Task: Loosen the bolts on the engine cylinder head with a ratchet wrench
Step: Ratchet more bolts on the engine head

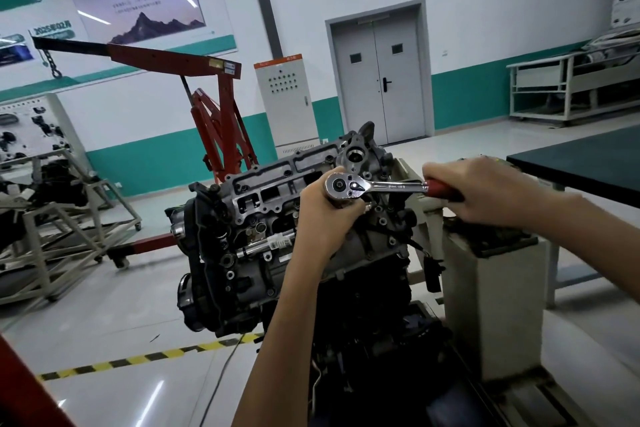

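Observation:
A dark grey engine stands on a stand, its cylinder head tilted toward me with several bolt holes along the top. A chrome ratchet wrench with a red handle lies level over the head's right end. My left hand wraps around the ratchet's round head from below and holds it steady. My right hand grips the red handle at the right. The socket and the bolt under the ratchet head are hidden by my left hand.
A red engine hoist stands behind the engine at the left. A grey stand box sits right of the engine, a dark-topped table beyond it. Metal frames stand at the left, and yellow-black floor tape runs in front.

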